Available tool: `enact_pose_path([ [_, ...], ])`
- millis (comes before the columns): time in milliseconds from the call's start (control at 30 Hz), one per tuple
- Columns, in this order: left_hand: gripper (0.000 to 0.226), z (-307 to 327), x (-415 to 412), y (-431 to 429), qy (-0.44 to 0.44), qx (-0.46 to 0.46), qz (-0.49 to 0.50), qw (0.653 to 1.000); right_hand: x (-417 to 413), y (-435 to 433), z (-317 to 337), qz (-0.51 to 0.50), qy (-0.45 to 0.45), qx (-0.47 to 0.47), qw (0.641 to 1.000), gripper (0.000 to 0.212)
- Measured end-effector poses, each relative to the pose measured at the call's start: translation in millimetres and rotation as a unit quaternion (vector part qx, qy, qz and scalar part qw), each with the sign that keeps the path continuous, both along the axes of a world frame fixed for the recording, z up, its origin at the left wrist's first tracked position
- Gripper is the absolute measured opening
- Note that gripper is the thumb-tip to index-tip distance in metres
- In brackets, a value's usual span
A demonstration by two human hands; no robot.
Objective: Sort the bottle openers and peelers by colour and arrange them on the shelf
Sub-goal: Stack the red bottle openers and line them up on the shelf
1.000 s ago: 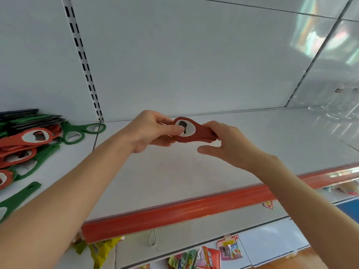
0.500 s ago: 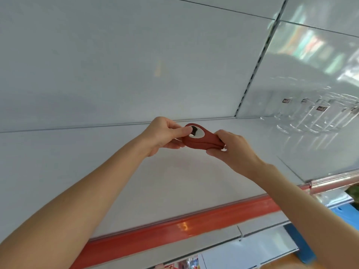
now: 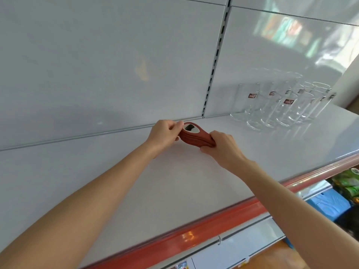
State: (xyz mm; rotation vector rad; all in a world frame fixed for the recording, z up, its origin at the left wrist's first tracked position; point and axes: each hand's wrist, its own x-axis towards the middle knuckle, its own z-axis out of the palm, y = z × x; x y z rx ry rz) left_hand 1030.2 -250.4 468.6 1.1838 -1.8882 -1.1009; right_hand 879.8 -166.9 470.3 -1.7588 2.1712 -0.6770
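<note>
A stack of red bottle openers (image 3: 196,137) is held between both hands just above the white shelf (image 3: 136,181), near its back wall. My left hand (image 3: 165,133) pinches the stack's rounded head end, thumb on top by the white oval opening. My right hand (image 3: 223,147) grips the handle end with its fingers curled under it. Whether the stack touches the shelf surface cannot be told. No green openers or peelers are in view.
Several clear drinking glasses (image 3: 279,105) with small labels stand at the back right of the shelf. A slotted upright (image 3: 215,61) divides the back wall. A red price rail (image 3: 174,239) runs along the front edge. Packaged goods (image 3: 347,183) sit on lower shelves.
The view has swung right along the shelf: the pile of red and green openers at the left is gone from sight and the glasses have appeared. Both hands carried the red stack along.
</note>
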Motion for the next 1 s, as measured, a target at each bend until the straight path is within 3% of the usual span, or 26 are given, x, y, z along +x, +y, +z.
enact_pose_path([
  [200,0.035,-19,11,-5,-0.166,-0.164,-0.023,0.972,-13,-19,3,-0.054,0.047,0.048,0.996,0.038],
  [267,0.049,-27,18,-6,-0.212,-0.206,-0.041,0.954,-12,-30,6,-0.069,0.061,0.058,0.994,0.029],
  [333,0.074,-32,22,-3,-0.245,-0.230,-0.056,0.940,-10,-40,8,-0.083,0.072,0.058,0.992,0.006],
  [367,0.082,-35,23,-2,-0.253,-0.232,-0.054,0.938,-9,-45,8,-0.089,0.074,0.053,0.992,0.011],
  [467,0.084,-39,24,-2,-0.243,-0.240,-0.038,0.939,-9,-58,8,-0.114,0.068,0.051,0.990,0.025],
  [800,0.072,-40,24,-4,-0.232,-0.246,-0.026,0.941,-17,-69,6,-0.092,0.013,0.046,0.995,0.025],
  [1000,0.078,-41,23,-3,-0.233,-0.250,-0.021,0.940,-24,-66,1,-0.073,-0.002,0.019,0.997,0.030],
])
